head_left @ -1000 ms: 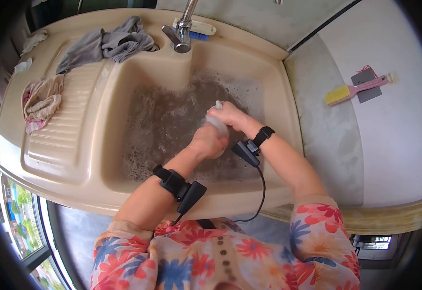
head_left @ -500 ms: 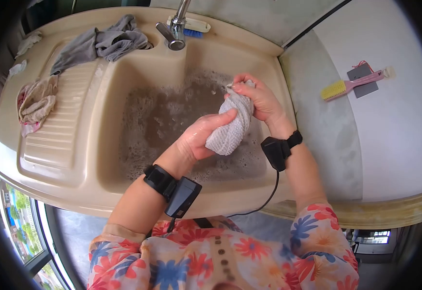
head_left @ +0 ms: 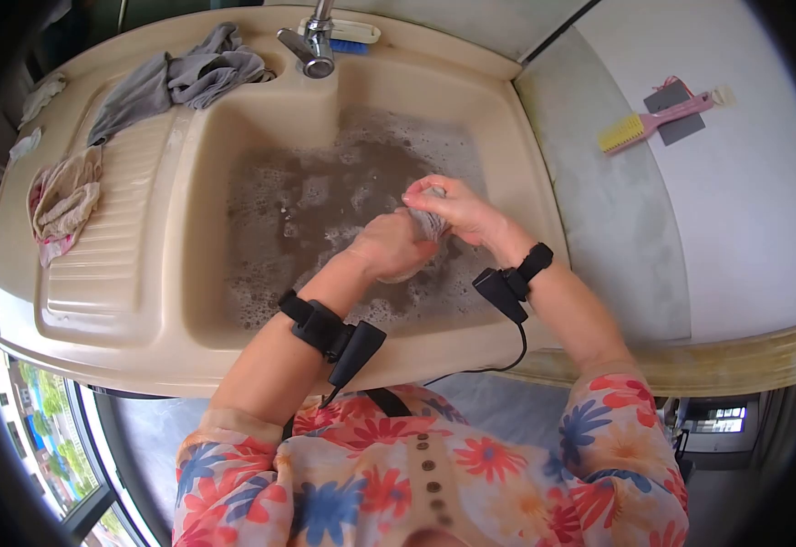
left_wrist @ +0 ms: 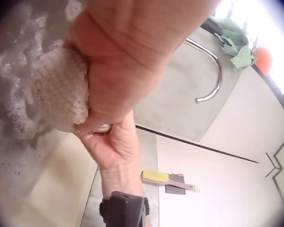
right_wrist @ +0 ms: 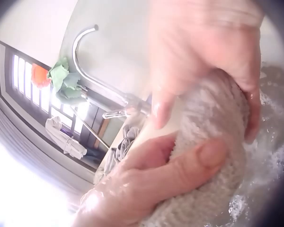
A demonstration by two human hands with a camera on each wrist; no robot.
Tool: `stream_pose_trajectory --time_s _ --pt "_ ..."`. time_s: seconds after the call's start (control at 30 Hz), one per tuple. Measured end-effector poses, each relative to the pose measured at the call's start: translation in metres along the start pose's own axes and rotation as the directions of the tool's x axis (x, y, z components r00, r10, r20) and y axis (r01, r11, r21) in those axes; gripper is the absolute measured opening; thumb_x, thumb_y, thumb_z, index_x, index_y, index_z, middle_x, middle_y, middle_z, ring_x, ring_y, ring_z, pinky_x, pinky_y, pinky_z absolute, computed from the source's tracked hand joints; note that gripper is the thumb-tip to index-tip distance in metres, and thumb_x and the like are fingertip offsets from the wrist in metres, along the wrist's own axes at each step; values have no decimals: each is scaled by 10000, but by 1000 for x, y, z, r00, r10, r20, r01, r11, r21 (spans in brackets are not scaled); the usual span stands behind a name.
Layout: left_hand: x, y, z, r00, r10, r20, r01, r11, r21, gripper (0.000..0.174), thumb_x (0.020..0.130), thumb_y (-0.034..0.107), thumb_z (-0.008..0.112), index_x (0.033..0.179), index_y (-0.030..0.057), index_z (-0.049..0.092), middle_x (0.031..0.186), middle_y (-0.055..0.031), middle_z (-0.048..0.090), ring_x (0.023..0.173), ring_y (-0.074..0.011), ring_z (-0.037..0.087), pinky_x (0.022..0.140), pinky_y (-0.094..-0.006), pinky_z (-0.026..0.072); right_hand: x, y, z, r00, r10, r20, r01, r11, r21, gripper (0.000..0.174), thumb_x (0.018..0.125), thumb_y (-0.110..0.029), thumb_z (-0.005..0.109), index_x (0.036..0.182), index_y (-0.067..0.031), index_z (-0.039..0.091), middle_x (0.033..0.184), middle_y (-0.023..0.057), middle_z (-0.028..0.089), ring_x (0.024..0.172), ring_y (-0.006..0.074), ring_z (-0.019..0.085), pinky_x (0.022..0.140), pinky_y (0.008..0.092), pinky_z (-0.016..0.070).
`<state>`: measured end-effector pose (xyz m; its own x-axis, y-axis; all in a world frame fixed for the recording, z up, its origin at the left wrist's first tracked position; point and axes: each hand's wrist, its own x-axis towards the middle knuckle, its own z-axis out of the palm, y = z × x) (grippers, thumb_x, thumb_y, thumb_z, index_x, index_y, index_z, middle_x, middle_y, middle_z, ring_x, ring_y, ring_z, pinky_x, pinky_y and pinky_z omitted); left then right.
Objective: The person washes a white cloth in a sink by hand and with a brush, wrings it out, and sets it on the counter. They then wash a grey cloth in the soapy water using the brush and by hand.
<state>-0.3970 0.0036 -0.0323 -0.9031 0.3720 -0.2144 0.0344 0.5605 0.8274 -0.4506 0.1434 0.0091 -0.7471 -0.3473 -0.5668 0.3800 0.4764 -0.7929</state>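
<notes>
A wet, light grey textured cloth (head_left: 429, 222) is bunched between both hands, low over the cloudy water. My left hand (head_left: 389, 248) grips one part of it; in the right wrist view the left thumb lies along its side. My right hand (head_left: 462, 211) holds the other end, thumb and fingers on either side of it. In the left wrist view a rounded bulge of the cloth (left_wrist: 61, 90) sticks out past the left hand. Sudsy grey-brown water fills the beige sink (head_left: 205, 228) underneath, with foam along its sides.
A chrome faucet (head_left: 318, 64) stands at the back rim, with a blue-bristled brush (head_left: 352, 41) behind it. On the left drainboard (head_left: 111, 273) lie a grey cloth (head_left: 175, 77) and a stained pinkish cloth (head_left: 68, 201). A yellow-bristled pink brush (head_left: 658, 121) rests on the right.
Half a second ago the hands were raised apart with the cloth stretched and twisted between them. Now they have come down and together toward the water, the cloth bunched between them.
</notes>
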Motion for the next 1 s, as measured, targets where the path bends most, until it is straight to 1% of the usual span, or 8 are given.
stream_pose_trajectory --time_s 0.13,0.23,0.37,0.47,0.63,0.83,0.97,1.0 --pt "-4 -3 -10 997 74 -5 -74 996 -48 564 774 402 582 1102 -52 518 1013 -228 592 970 -324 577 826 -353 456 -6 13 -7 992 -68 -106 85 983 161 312 767 -280 675 946 -54 556 910 70 585 838 159 551 626 319 454" --pt "2 -12 -17 988 74 -138 -141 803 -579 616 791 472 576 1175 -1 491 1038 -181 583 956 -294 582 825 -383 460 -14 -3 -19 941 -189 -282 263 930 255 278 764 -246 682 913 -43 565 840 55 593 766 137 554 620 275 445" --pt "0 -2 -24 952 -214 217 241 92 -966 598 822 504 554 1173 26 478 1078 -164 553 974 -265 564 835 -493 446 -26 -16 -4 561 -649 -513 655 728 -204 226 778 -189 670 864 -8 567 728 33 584 672 93 533 564 241 433" --pt "8 -1 -20 980 -144 -135 -174 -308 -935 416 853 263 589 1162 20 452 1032 -159 563 949 -278 564 850 -424 459 -35 -7 21 528 -686 -501 675 697 -241 205 784 -185 666 849 -20 564 712 17 579 673 75 518 566 234 426" --pt "-13 19 -36 919 -125 -375 -358 141 -923 378 726 -28 602 1091 14 516 995 -71 570 900 -182 560 781 -310 467 -23 7 29 956 -161 -247 284 729 623 255 844 -304 570 917 -61 554 910 50 581 773 144 580 558 319 488" --pt "-31 37 -32 774 195 -602 -491 786 -377 174 692 -18 592 840 74 593 957 -69 595 854 -185 571 762 -286 457 -1 14 27 952 -281 117 105 664 740 276 867 -345 508 999 -105 543 980 48 559 863 184 585 593 389 507" --pt "-38 45 -32 712 423 -560 -521 853 -18 174 661 -29 622 787 86 588 967 -91 572 839 -268 580 741 -331 474 2 13 28 963 -143 230 -88 638 765 274 870 -316 508 1019 -90 552 985 48 555 850 163 574 645 353 497" --pt "-41 47 -29 715 426 -554 -524 852 -22 213 617 -41 641 764 105 588 947 -81 557 824 -278 577 712 -344 480 8 15 24 907 -342 247 155 815 558 274 867 -292 512 1020 -70 558 980 52 559 837 150 564 667 328 484"
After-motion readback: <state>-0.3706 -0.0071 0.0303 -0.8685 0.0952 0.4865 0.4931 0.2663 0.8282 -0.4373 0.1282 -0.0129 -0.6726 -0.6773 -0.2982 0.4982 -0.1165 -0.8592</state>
